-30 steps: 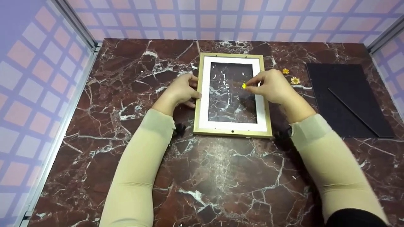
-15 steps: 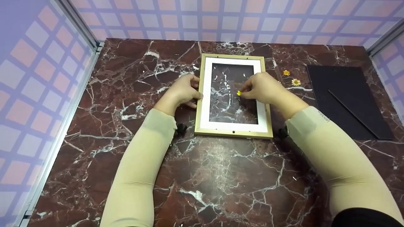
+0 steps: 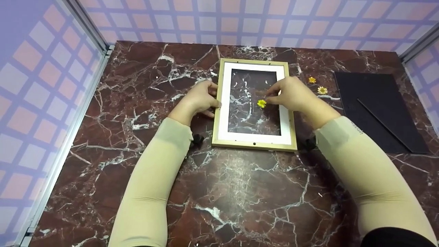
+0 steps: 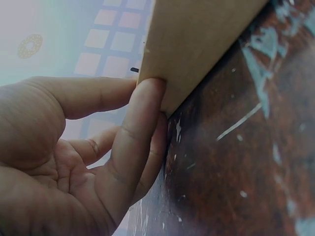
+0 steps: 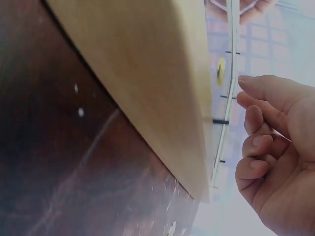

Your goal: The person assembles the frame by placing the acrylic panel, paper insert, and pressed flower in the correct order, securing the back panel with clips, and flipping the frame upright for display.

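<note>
A gold-rimmed picture frame with a white mat lies flat on the marble table. On the clear pane inside the mat rests a small yellow flower. Just right of the flower is my right hand, its thumb and forefinger apart from it; the right wrist view shows that gap beside the flower. My left hand presses fingertips against the frame's left side. In the left wrist view, the fingertips touch the frame's pale side wall.
An orange flower and a pale yellow flower lie right of the frame. Farther right is a black board with a thin dark strip on it. Checkered walls border the table.
My right hand moved the yellow flower down and left over the pane, then let go and drew back slightly to the right. My left hand stays at the frame.
</note>
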Available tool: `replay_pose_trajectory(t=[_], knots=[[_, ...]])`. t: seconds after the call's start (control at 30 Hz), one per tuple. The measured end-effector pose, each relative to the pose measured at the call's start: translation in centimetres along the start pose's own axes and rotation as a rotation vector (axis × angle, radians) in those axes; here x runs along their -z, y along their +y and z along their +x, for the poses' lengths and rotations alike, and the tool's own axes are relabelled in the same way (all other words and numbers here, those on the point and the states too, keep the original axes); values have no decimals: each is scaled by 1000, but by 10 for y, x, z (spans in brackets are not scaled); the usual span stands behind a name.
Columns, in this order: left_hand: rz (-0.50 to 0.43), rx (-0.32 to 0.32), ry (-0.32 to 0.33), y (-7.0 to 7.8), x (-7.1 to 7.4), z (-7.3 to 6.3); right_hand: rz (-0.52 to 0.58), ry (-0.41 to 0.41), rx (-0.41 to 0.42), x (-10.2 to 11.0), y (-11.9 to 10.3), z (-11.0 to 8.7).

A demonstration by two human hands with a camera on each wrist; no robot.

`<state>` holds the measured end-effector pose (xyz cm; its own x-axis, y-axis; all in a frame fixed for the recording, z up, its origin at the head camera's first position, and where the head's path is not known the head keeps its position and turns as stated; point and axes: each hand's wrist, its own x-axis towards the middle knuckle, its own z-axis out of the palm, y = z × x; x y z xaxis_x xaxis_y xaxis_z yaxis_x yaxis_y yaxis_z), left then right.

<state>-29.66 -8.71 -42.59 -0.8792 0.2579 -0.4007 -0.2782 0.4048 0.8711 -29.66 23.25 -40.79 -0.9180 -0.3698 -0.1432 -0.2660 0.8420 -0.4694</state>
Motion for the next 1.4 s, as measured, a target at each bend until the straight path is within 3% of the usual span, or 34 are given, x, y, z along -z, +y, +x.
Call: replay_pose_trajectory(t=[0.3,0.6,0.93,1.17,1.27,1.4], knots=[[14,-5,-8,1,-1,-2,52,69,-64,14,15,-5],[10,-6,6,2,1,-1,176,201,-131,32,49,-10],[6,0,-4,1,-2,0,361,336,-313,57,95,-28],[13,0,1,1,-1,1,469,402,-403,55,123,-35],[18,-2,-2,1,-1,0,437,383,-456,54,131,-35],[22,1,-1,1,-1,-1,315,328,-521,52,138,-34]])
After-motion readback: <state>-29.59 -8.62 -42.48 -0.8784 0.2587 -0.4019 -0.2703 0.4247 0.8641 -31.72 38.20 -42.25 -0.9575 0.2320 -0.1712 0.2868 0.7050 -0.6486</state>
